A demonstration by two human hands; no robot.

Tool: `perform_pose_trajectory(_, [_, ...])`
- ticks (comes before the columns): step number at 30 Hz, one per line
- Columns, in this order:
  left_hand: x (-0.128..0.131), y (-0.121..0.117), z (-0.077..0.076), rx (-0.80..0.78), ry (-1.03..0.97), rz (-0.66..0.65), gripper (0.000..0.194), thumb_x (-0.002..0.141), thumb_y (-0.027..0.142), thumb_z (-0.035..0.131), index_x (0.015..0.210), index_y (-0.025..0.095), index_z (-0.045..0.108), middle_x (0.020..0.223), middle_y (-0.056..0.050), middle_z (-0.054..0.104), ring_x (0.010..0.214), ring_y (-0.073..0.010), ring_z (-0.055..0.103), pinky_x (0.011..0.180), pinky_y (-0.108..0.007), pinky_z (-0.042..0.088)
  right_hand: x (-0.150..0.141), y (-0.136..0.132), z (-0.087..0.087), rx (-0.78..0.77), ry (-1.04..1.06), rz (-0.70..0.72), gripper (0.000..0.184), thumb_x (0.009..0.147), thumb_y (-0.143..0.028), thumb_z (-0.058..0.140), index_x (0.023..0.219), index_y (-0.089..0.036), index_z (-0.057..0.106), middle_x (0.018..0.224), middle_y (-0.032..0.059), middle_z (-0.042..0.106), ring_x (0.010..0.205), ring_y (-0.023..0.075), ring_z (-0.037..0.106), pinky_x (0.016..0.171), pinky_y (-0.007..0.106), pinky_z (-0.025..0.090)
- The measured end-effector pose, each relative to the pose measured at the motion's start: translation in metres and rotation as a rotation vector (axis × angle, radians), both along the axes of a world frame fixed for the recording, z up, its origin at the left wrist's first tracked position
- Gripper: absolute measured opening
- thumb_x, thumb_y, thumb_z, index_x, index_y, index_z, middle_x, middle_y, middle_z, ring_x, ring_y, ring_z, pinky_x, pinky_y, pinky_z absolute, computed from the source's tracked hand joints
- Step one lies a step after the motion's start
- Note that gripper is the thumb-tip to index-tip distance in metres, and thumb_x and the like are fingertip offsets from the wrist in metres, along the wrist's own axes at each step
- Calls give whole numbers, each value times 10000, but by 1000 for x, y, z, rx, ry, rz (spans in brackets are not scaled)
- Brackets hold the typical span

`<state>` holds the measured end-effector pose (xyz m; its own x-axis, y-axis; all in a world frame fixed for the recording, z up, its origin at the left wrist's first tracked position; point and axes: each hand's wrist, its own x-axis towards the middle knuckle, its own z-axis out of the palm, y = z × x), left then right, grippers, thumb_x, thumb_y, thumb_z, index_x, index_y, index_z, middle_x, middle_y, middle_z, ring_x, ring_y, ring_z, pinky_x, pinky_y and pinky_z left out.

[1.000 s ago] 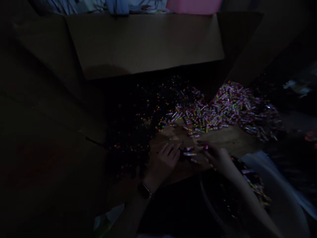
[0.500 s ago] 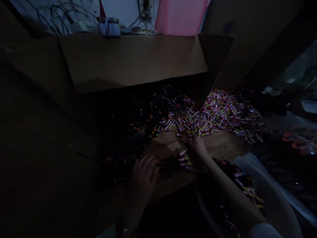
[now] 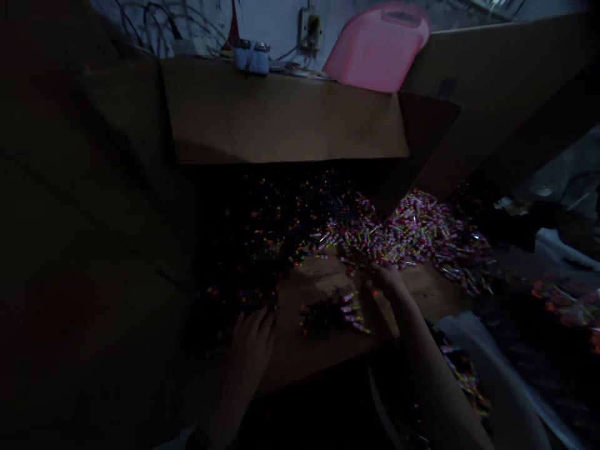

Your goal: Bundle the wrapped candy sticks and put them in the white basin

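Note:
My left hand (image 3: pixel 253 344) rests at the near edge of a dark heap of small black pieces with orange, yellow and green bits (image 3: pixel 267 244). Its fingers are stretched out and slightly apart. At the front of a heap of small pink-and-white tube-shaped pieces with coloured ends (image 3: pixel 417 225) is my right hand (image 3: pixel 388 278). Its fingertips are lost in shadow, so their grip is unclear. Between my hands, a small group of dark pieces with pink-and-white tubes at their right ends (image 3: pixel 349 309) lies in a row on the wooden table (image 3: pixel 300 356).
An open cardboard box (image 3: pixel 285 125) stands behind the dark heap, its flap hanging forward. Beyond it are a pink plastic container (image 3: pixel 375 53), a small blue item (image 3: pixel 252 57) and a wall socket (image 3: pixel 310 30). A clear plastic bag (image 3: pixel 487 350) with more pieces lies at the right.
My left hand has drawn back to the left, away from the small row of pieces. My right hand has shifted slightly to the front of the pink heap. The camera view has turned.

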<state>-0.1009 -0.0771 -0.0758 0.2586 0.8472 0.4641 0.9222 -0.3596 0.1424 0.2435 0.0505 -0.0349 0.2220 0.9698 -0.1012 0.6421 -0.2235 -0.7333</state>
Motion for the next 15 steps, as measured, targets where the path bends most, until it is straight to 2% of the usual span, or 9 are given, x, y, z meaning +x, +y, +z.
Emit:
perform_pose_trajectory(4, [-1, -4, 3, 42, -59, 20, 258, 863, 191, 426, 964, 197, 664, 1149, -87, 631, 1058, -248, 557, 978, -447, 397, -8, -4, 3, 113, 8, 177, 201, 803, -338, 591, 842, -147, 645, 704, 38, 670, 630, 169, 615, 577, 262, 474])
perform_pose_trajectory(6, [0, -6, 5, 66, -117, 51, 274, 836, 128, 420, 879, 214, 677, 1155, -73, 632, 1042, -252, 561, 927, -426, 434, -14, -7, 5, 173, -9, 269, 160, 751, -308, 622, 852, -193, 668, 843, 63, 703, 751, 196, 633, 663, 272, 477])
perform_pose_trajectory(9, [3, -8, 11, 89, -263, 67, 265, 812, 108, 442, 842, 234, 673, 1153, -53, 642, 997, -241, 594, 878, -393, 461, -19, -12, 8, 246, -35, 368, 156, 735, -253, 605, 870, -229, 680, 1052, 90, 679, 879, 206, 624, 773, 288, 458])
perform_pose_trajectory(12, [11, -9, 23, 49, -639, 137, 174, 794, 192, 540, 930, 234, 641, 1119, -65, 658, 991, -230, 620, 866, -357, 478, -18, -14, 8, 295, -40, 396, 120, 725, -247, 599, 811, -209, 673, 1048, 106, 669, 856, 211, 619, 796, 319, 448])
perform_pose_trajectory(15, [21, -6, 40, -158, -1188, 289, 343, 743, 288, 629, 1074, 220, 575, 1088, -81, 662, 998, -229, 630, 833, -332, 503, -18, -9, 3, 340, 7, 321, 164, 747, -333, 592, 793, -184, 643, 906, 99, 684, 749, 203, 610, 715, 319, 464])
